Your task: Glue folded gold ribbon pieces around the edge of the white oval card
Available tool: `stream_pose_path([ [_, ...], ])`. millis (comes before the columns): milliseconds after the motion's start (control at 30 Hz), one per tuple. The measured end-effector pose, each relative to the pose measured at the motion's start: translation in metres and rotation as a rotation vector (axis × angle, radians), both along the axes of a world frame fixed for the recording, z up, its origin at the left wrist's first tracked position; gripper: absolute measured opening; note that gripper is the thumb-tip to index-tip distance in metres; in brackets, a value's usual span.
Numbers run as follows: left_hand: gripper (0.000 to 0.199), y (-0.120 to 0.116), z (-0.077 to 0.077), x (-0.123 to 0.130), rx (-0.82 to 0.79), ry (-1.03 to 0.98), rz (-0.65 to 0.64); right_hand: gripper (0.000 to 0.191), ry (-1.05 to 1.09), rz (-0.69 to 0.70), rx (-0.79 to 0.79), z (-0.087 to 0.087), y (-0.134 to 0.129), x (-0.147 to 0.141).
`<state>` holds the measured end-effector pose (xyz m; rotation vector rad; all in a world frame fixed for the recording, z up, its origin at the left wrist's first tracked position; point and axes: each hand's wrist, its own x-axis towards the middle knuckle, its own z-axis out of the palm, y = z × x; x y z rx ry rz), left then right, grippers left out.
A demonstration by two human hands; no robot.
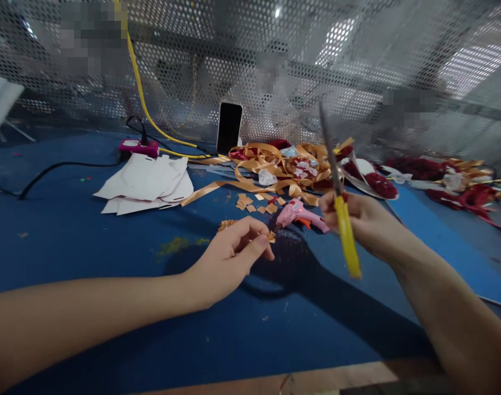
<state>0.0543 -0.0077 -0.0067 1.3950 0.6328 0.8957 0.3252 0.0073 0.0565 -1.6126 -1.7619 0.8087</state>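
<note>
My left hand (234,249) hovers low over the blue table (90,241), its fingers pinched on a small gold ribbon piece (271,237). A small gold ribbon flower (226,224) lies just behind that hand. My right hand (357,222) grips yellow-handled scissors (341,197), blades pointing up and blurred. A pink glue gun (300,215) lies on the table between the two hands.
Several cut gold ribbon squares (256,204) lie beyond the glue gun, with a tangle of gold ribbon (275,164) and red fabric pieces (377,184) behind. White paper sheets (147,184), a propped phone (229,127), a pink power strip (137,147) and a perforated metal screen (234,66) stand farther back.
</note>
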Motion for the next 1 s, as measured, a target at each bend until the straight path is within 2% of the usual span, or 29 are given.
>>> stream_pose_path([
  [100, 0.021, -0.001, 0.001, -0.001, 0.005, -0.059, -0.012, 0.048, -0.220, 0.061, -0.035, -0.009, -0.010, -0.008],
  [200, 0.019, -0.002, 0.000, -0.001, 0.010, -0.113, -0.001, 0.040, -0.387, 0.138, 0.062, -0.011, -0.016, -0.017],
  [367, 0.016, -0.004, 0.001, -0.001, 0.009, -0.119, 0.027, 0.032, -0.387, 0.224, 0.240, -0.008, -0.019, -0.021],
  [467, 0.015, -0.004, 0.001, 0.000, 0.004, -0.144, 0.031, 0.047, -0.412, 0.278, 0.302, -0.014, -0.019, -0.019],
  [633, 0.018, -0.005, 0.000, 0.001, 0.043, -0.176, 0.043, 0.054, -0.570, 0.283, 0.375, -0.029, -0.021, -0.019],
  [733, 0.017, -0.006, -0.001, -0.001, 0.076, -0.180, 0.038, 0.073, -0.625, 0.271, 0.418, -0.030, -0.021, -0.021],
  [833, 0.015, -0.006, -0.002, -0.003, 0.119, -0.193, 0.031, 0.094, -0.664, 0.325, 0.456, -0.028, -0.021, -0.022],
  [1000, 0.015, -0.006, -0.006, -0.005, 0.121, -0.153, 0.069, 0.099, -0.688, 0.379, 0.496, -0.031, -0.019, -0.020],
])
